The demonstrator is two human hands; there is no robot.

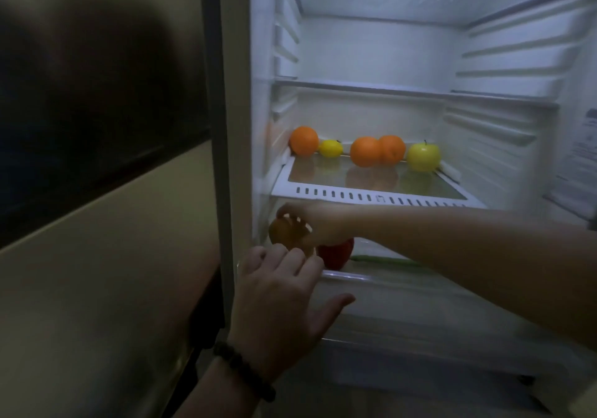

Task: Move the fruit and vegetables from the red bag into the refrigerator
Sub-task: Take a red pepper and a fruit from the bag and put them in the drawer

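Fridge (381, 46): its door is open and a light shines inside.
Glass shelf (371, 196): this is your landmark, low in the fridge.
Drawer (361, 277): it sits right under the glass shelf.
Your left hand (284, 291): fingers curled over the drawer's front rim.
Your right hand (310, 224): under the shelf, fingers wrapped round a brownish-yellow fruit (282, 235).
Red pepper (336, 253): in the drawer, just beside that fruit.
Three oranges (365, 152), yellow apple (423, 156), lemon (330, 148): on the shelf, at the back.
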